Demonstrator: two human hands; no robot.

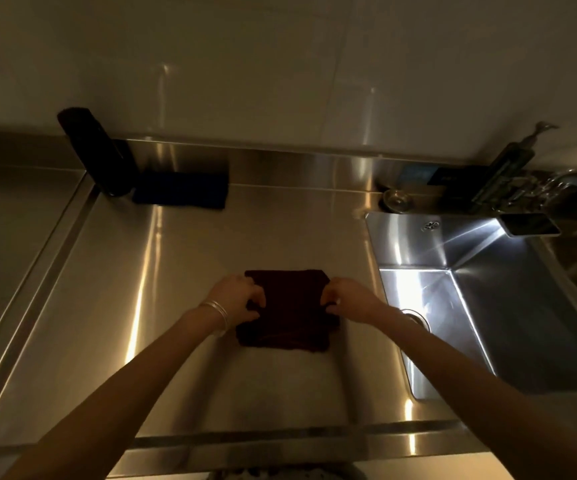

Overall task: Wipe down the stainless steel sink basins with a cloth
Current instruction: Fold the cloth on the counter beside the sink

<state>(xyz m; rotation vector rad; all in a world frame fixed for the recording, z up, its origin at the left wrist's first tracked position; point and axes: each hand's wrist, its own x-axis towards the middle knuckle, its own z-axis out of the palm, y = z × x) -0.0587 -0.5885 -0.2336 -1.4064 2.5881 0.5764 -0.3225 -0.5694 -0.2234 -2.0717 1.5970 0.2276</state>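
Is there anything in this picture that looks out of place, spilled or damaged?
I see no spill or damage. One thing stands out: a flat, phone-like object lies at the back edge of the sink basin and seems to overhang it, where water could reach it. The cloth lies folded on the counter.

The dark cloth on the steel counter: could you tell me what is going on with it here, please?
A person has both hands on a dark red cloth lying folded on the stainless steel counter. The left hand pinches its left edge and the right hand pinches its right edge. The sink basin sits just to the right, and the cloth is not in it yet, so wiping the basin seems not to have begun.
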